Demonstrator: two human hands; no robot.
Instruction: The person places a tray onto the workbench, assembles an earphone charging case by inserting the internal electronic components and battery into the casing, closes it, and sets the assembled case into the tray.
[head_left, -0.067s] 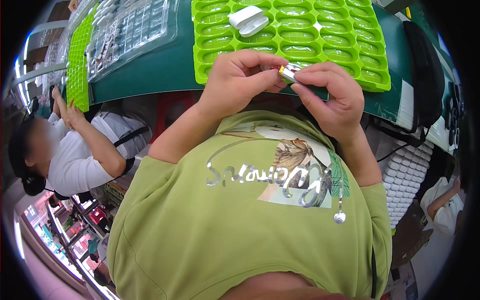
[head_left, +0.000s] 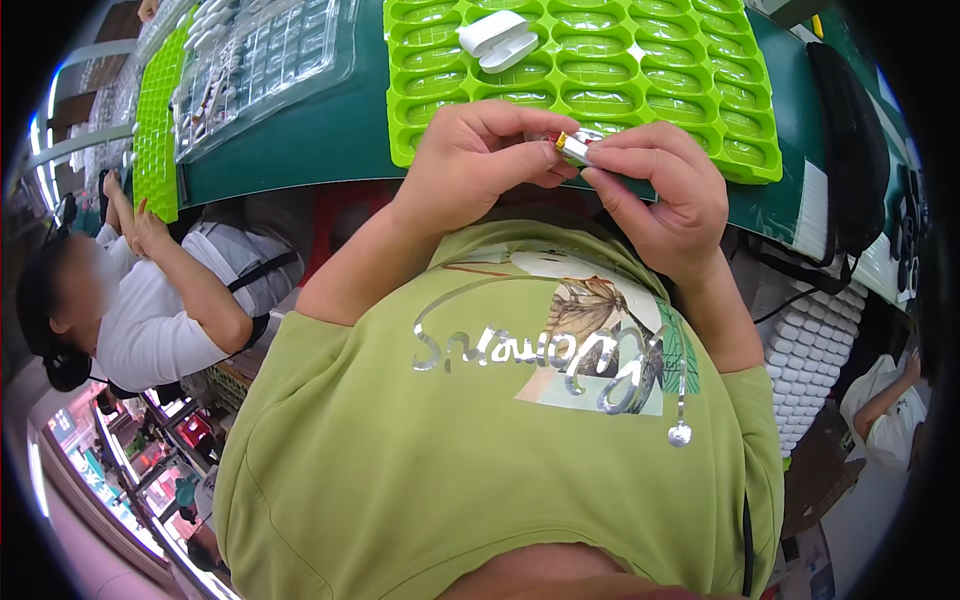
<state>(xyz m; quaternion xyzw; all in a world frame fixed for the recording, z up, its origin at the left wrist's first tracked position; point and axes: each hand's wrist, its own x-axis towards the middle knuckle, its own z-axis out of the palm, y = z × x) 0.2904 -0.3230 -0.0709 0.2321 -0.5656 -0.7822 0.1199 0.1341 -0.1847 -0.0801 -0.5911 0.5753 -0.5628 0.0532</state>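
A small silver block with a yellow end, looking like a little battery (head_left: 577, 148), is held between my two hands over the near edge of the green tray. My right hand (head_left: 665, 190) pinches its silver body between thumb and fingers. At the yellow end, my left hand (head_left: 480, 150) is closed, thumb against forefinger, around a small red part that looks joined to the block. Its other fingers curl beneath, so the grip is partly hidden. Just beyond my hands, a white earbud charging case (head_left: 497, 42) lies on the tray with its lid raised.
The bright green tray (head_left: 397, 120) has rows of oval pockets. Clear plastic trays (head_left: 270, 75) lie left on the dark green table (head_left: 260, 172), beside another green tray (head_left: 157, 130). A black bag (head_left: 850, 140) is at right. A co-worker (head_left: 170, 300) sits at left.
The silver block has shifted and turned very slightly between my fingers. Both hands keep their hold, and the charging case stays where it was.
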